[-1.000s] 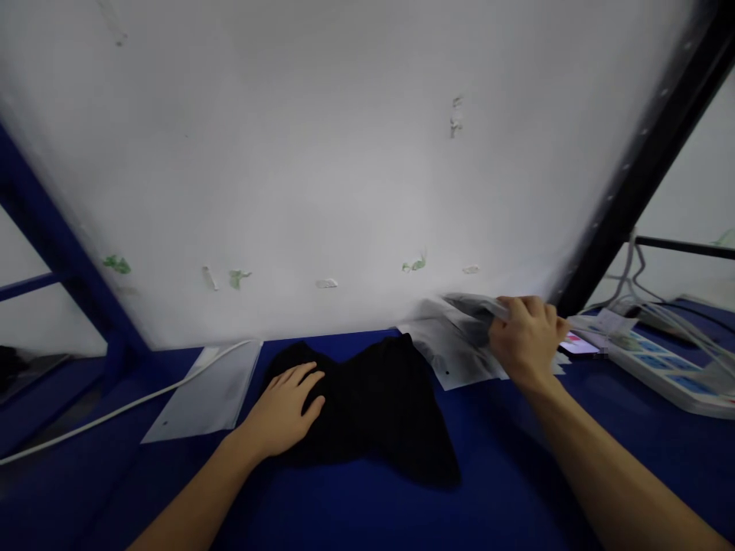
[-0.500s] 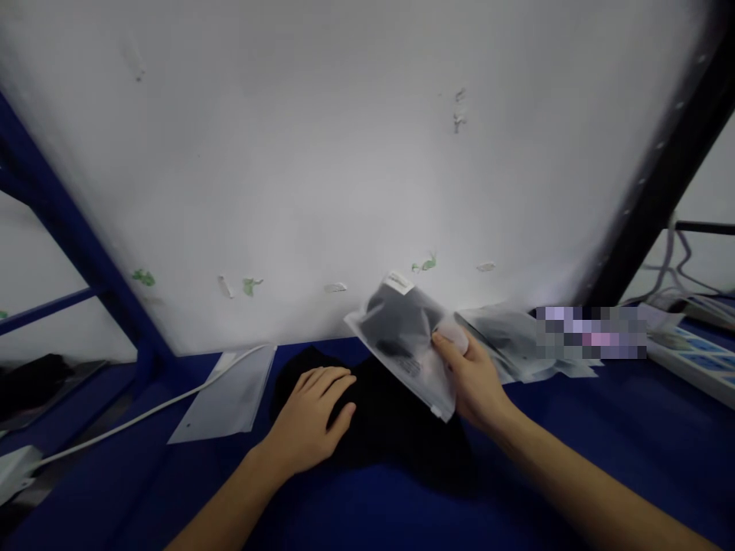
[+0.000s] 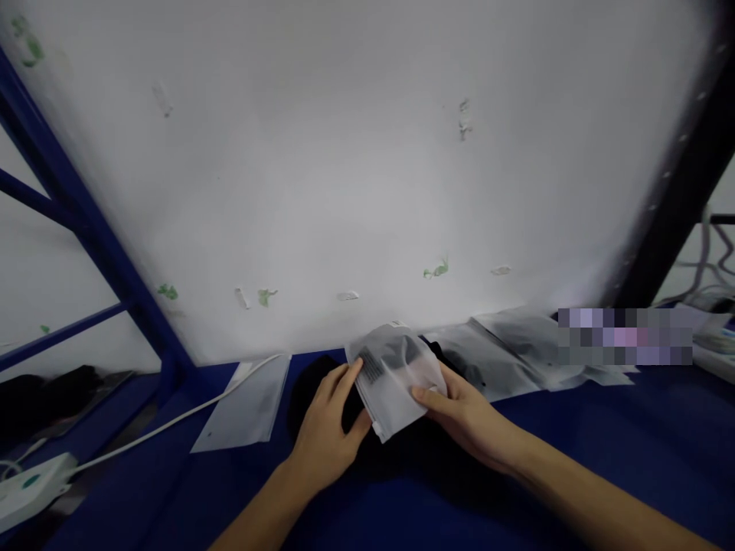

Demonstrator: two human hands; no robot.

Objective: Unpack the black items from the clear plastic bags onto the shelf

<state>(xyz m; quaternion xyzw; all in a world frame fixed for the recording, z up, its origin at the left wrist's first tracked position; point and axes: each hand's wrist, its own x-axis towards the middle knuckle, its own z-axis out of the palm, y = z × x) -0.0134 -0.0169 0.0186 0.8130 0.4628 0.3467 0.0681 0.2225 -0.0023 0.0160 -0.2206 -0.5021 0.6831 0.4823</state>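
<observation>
Wall (image 3: 333,184): dim, palest above the left hand (image 3: 325,432)
Bag (image 3: 396,394): soft sheen beside right hand (image 3: 468,413)
Pixelated block (image 3: 625,337): beyond right hand

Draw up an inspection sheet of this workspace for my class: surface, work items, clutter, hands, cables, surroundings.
Surface: blue tabletop, partly covered by cloth and bags.
Work items: translucent zip bag with printing, held tilted above black cloth.
Clutter: loose flat bags overlapping at right; another flat bag at left. A pixelated patch at far right hides what lies there.
Hands: right hand pinches the zip bag; left hand is over the cloth, fingers at the bag's edge, grip unclear.
Cables: white cable crosses the left flat bag; grey cables at far right.
Surroundings: white wall panel with peeling marks, between blue post and dark post.
</observation>
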